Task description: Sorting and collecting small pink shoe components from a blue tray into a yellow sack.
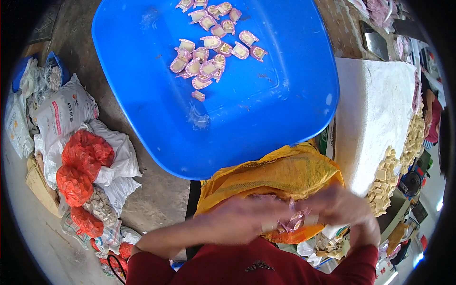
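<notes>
My left hand [244, 214] and my right hand [332, 205] meet in front of my red shirt, both smeared by motion. Between them show shiny pink bits [295, 219], too blurred to name; I cannot tell which hand, if either, grips them. Pale bands wrap some of the fingers. Beneath and behind the hands spreads a yellow-orange woven sack [270, 166], its mouth hidden in part by them. Beyond the sack stands a large blue plastic tub [237, 128], where several small pink-edged, cream-centred arched pieces [209, 42] lie scattered toward the far side.
Left of the tub, white sacks [61, 109] and red plastic bags [76, 185] are piled on the floor. To the right, a white cloth-like sheet [370, 109] covers a surface bearing heaps of cream-coloured pieces [385, 183]. Another person's arm [431, 111] shows at the far right.
</notes>
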A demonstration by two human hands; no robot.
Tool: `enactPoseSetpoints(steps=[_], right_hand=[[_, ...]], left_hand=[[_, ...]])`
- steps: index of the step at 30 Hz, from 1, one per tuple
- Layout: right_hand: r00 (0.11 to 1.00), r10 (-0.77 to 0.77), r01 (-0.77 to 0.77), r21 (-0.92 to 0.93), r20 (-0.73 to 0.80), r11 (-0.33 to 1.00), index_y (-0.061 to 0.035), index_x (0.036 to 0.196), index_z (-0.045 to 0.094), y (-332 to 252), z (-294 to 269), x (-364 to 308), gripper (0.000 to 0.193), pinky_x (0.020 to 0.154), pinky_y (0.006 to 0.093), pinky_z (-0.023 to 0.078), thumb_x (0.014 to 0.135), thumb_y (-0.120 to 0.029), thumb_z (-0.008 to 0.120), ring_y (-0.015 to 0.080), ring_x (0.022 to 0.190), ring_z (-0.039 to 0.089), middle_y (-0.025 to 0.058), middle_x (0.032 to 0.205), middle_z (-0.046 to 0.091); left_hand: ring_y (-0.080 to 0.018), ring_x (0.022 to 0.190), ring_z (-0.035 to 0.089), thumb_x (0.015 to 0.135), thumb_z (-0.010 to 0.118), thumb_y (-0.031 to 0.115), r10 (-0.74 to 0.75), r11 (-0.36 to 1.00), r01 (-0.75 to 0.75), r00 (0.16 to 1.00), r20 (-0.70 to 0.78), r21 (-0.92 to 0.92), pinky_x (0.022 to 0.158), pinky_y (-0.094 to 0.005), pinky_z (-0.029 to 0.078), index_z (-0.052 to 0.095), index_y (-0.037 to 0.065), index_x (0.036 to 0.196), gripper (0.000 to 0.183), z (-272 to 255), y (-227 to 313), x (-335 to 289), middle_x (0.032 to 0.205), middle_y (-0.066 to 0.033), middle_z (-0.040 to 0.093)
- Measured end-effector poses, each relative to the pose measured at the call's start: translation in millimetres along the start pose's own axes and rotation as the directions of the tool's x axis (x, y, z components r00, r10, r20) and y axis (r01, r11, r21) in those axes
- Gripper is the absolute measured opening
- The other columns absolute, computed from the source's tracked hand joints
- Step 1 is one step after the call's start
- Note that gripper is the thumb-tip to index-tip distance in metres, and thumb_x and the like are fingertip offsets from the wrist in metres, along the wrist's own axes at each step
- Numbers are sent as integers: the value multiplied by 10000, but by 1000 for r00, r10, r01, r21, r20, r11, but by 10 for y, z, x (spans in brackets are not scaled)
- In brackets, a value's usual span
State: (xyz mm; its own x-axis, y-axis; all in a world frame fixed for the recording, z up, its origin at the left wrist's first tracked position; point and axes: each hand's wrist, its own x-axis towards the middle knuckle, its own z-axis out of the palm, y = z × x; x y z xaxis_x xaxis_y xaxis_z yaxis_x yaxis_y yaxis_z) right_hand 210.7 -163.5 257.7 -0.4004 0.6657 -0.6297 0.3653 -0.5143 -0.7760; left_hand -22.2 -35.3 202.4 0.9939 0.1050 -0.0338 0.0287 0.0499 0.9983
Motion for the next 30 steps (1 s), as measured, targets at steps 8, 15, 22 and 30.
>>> enactPoseSetpoints(steps=[8, 15, 22, 30], right_hand=[[664, -99, -427, -484, -741, 764, -293, 1402, 395, 1024, -1294, 2384, 717, 1087, 448, 345, 772, -58, 644, 405, 1308, 342, 57, 1492, 272], [644, 108, -623, -438, -757, 649, -285, 1353, 445, 1334, -1294, 3042, 666, 1022, 462, 413, 769, -4, 597, 370, 1262, 407, 73, 1452, 316], [685, 225, -273, 41, -693, 961, -85, 1239, 543, 1037, -893, 2244, 621, 903, 390, 471, 660, -190, 743, 287, 1085, 548, 132, 1198, 508], [897, 14, 0, 30, -442, 1000, -107, 1204, 567, 276, -283, 1103, 514, 852, 346, 503, 711, -46, 700, 245, 1043, 575, 116, 1222, 494]], left_hand=[[-370, 1136, 472, 779, 699, 97, -434, 413, 787, 613, -661, 458, 924, -416, 458, 428, 201, 1355, 645, -1024, -1875, 592, 1300, -188, 414], [-352, 1058, 502, 761, 695, 49, -235, 518, 672, 707, -667, 530, 881, -449, 471, 394, 227, 1334, 671, -1129, -2470, 544, 1229, -187, 442], [-233, 601, 570, 809, 641, 23, -567, 818, 461, 549, -614, -343, 644, -319, 485, 610, 119, 1064, 274, -1190, -1891, 216, 677, -84, 616], [-290, 1010, 584, 750, 723, 42, -438, 721, 665, 656, -615, 196, 843, -359, 511, 555, 179, 1254, 548, -807, -1732, 5, 1220, -182, 492]])
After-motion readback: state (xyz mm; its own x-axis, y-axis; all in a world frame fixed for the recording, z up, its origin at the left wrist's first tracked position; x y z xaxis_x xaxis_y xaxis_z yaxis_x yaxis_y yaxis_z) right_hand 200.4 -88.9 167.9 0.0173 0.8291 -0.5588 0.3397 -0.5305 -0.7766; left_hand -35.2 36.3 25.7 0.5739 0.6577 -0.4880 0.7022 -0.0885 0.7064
